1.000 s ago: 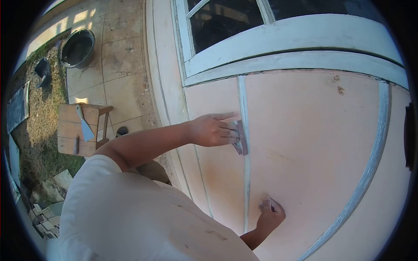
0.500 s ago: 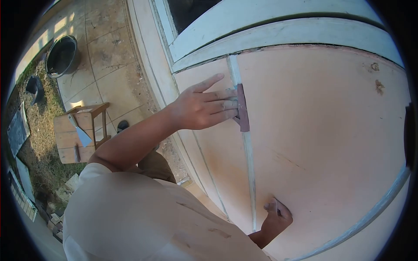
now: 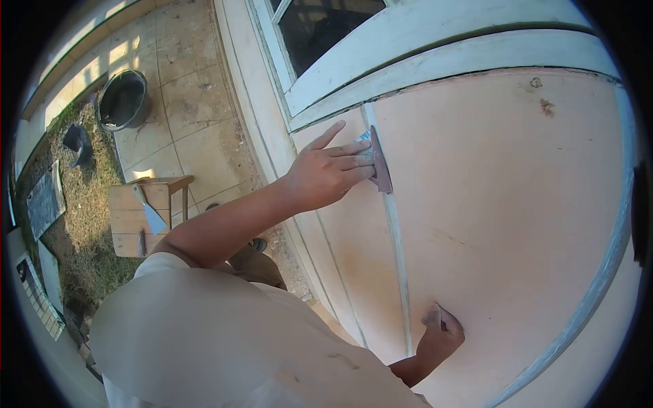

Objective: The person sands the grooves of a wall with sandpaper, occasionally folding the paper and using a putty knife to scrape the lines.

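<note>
My left hand reaches across to a pale pink panel, its fingers extended over a folded piece of brown sandpaper. The sandpaper lies along a narrow whitish strip on the panel. White backing with blue print shows beside the fingers. One digit stands apart from the others, and another is hidden. Lower down, my right hand is closed against the panel. Its fingers are curled, and I cannot make out what is in them.
A wooden stool on the left bears a putty knife and a small tool. Behind it stands a black bucket on floor tiles. A white-framed window is above the panel. Dry grass lies beyond the stool.
My left hand has slid the sandpaper along the strip, closer to its upper end. The whole view has shifted a little, and my right hand stays closed at the panel.
</note>
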`<state>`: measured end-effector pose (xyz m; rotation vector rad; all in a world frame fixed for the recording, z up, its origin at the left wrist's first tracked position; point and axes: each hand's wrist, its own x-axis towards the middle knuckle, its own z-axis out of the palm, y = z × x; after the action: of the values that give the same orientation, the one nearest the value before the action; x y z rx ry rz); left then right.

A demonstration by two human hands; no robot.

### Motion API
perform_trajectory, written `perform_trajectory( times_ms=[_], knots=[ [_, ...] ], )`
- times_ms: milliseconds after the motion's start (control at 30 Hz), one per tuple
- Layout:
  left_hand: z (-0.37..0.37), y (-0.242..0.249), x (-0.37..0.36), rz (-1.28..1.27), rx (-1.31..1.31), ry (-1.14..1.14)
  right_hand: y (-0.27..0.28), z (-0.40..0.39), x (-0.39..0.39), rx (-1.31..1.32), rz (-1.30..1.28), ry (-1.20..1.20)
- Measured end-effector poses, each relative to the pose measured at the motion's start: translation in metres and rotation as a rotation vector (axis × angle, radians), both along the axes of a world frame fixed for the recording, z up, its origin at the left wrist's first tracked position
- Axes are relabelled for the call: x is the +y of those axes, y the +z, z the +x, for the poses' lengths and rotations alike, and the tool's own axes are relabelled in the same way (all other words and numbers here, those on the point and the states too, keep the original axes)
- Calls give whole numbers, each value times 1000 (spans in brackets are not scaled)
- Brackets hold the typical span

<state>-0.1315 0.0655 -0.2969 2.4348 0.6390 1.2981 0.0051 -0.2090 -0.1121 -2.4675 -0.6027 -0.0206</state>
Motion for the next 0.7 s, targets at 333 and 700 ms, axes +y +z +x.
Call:
perform_trajectory(
  times_ms=[333,700],
  knots=[
    [-91,-2,-81,-1209,-312,-508,-9,-4,-2,6,140,62],
    [-116,34,-103,-1726,-687,-876,-62,-62,14,712,184,810]
  ],
)
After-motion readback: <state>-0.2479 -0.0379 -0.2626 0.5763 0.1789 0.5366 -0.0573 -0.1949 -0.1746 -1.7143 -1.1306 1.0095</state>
